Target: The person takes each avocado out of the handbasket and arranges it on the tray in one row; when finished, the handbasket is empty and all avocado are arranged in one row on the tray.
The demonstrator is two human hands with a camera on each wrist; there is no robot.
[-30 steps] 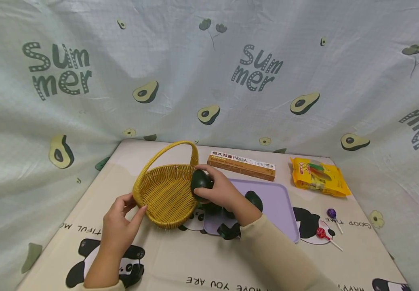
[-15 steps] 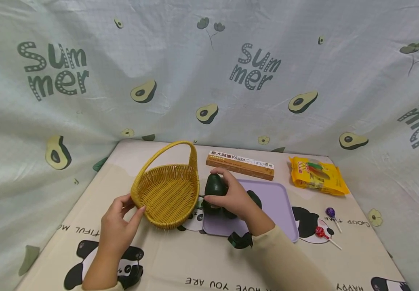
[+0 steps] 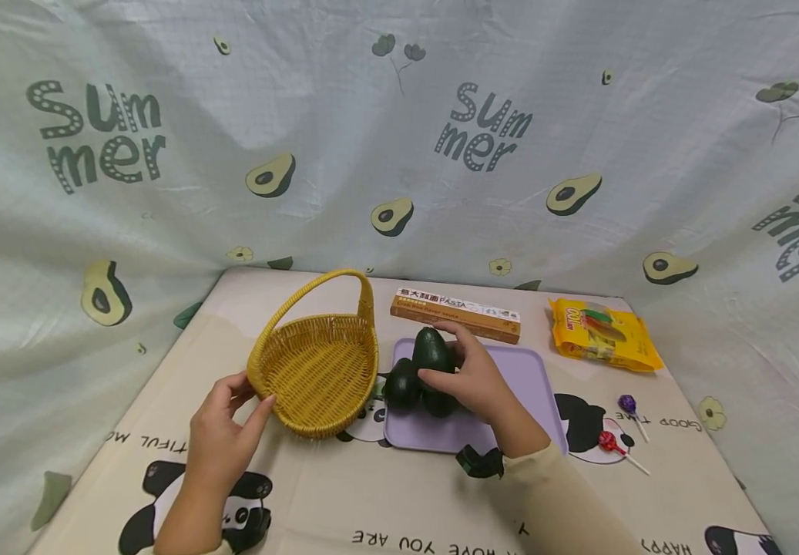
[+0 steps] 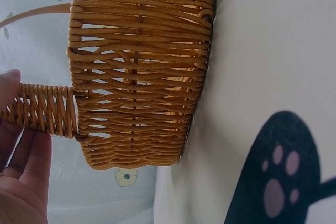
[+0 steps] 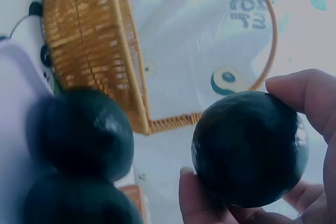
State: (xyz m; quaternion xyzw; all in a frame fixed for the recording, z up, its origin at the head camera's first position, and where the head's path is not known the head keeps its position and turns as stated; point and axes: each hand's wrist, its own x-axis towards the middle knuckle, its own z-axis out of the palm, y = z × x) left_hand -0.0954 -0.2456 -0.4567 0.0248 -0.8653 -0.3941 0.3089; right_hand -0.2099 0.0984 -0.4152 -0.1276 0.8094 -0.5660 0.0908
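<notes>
My left hand (image 3: 226,424) grips the near-left base of the handle of a yellow wicker basket (image 3: 316,378); in the left wrist view its thumb and fingers pinch the woven handle (image 4: 44,109). Nothing lies inside the basket. In my right hand (image 3: 471,378) is a dark green avocado (image 3: 431,348), held between thumb and fingers above the lilac tray (image 3: 420,438). Two more avocados show on the tray: one on the left (image 3: 402,385), the other (image 3: 438,403) partly under the held one. In the right wrist view the held avocado (image 5: 249,149) is clear of them.
A pasta box (image 3: 454,314) lies behind the tray. To the right are a yellow snack bag (image 3: 603,335), a purple lollipop (image 3: 628,404) and a red lollipop (image 3: 609,441). A printed curtain (image 3: 330,123) hangs along the table's back edge.
My right hand has carried the avocado from the basket's right rim rightward over the tray. Avocados at the tray's left have come into view. My left hand and the basket have stayed put.
</notes>
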